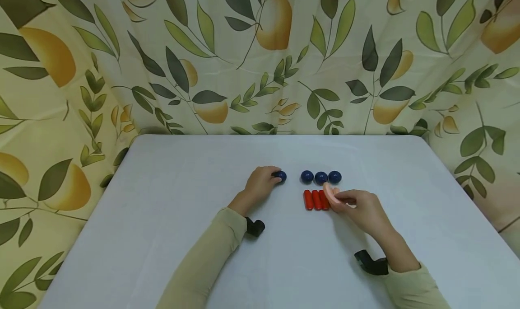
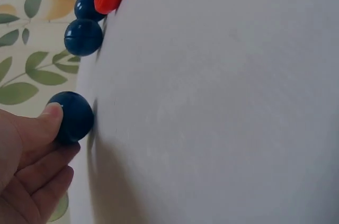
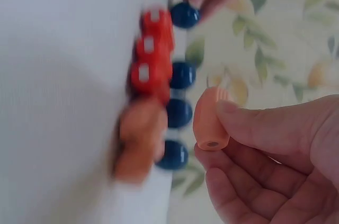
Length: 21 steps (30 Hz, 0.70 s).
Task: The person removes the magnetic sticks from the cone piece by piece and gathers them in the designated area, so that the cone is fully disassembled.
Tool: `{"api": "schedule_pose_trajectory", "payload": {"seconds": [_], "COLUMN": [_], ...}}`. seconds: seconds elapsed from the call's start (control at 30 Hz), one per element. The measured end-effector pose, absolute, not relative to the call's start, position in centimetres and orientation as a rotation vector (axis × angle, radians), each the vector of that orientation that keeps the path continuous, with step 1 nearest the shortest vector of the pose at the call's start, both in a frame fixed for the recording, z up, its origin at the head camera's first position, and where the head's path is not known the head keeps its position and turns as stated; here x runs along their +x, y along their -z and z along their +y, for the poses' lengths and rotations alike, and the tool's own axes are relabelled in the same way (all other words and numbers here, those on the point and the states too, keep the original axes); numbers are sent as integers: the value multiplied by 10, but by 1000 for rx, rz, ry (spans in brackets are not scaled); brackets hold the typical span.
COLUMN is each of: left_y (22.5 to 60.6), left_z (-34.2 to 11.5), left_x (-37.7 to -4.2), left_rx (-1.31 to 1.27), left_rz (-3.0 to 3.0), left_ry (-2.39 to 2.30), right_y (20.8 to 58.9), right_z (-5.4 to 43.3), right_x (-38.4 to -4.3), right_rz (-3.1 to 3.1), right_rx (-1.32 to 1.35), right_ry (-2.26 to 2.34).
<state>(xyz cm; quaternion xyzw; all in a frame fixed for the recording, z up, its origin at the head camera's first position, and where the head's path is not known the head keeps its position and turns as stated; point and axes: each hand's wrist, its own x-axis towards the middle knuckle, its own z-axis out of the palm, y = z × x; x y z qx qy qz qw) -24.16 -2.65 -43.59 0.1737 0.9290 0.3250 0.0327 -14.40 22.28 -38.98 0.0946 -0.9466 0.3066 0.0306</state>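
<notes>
My left hand (image 1: 258, 184) pinches a glossy dark blue ball (image 1: 281, 177) between thumb and fingers; the ball is low over the white table in the left wrist view (image 2: 76, 118). To its right, three more blue balls (image 1: 307, 177) sit in a row. My right hand (image 1: 365, 209) pinches a curved peach-orange piece (image 1: 330, 197) with a small hole in its end, seen in the right wrist view (image 3: 211, 121). It overlaps the right end of a row of three red sticks (image 1: 308, 200). Blurred orange pieces (image 3: 140, 139) lie beside the red sticks.
The white table (image 1: 183, 173) spreads around the pieces. A curtain (image 1: 260, 96) printed with leaves and fruit hangs behind and at both sides. Black wrist devices (image 1: 255, 227) are worn at both cuffs.
</notes>
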Motion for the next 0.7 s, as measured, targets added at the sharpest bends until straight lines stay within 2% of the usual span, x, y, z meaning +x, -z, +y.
{"api": "schedule_pose_trajectory", "payload": {"seconds": [0.3, 0.7], "left_y": [441, 452], "left_z": [-5, -1], "left_x": [-243, -236], "left_rx": [523, 566], "left_rz": [2848, 2869], "left_ry": [-1078, -1162], "right_y": [394, 413], "right_z": [255, 261], "right_x": [-153, -160], "right_rz": [-2979, -3099], "right_rx": [69, 89], "right_ry": [-879, -922]}}
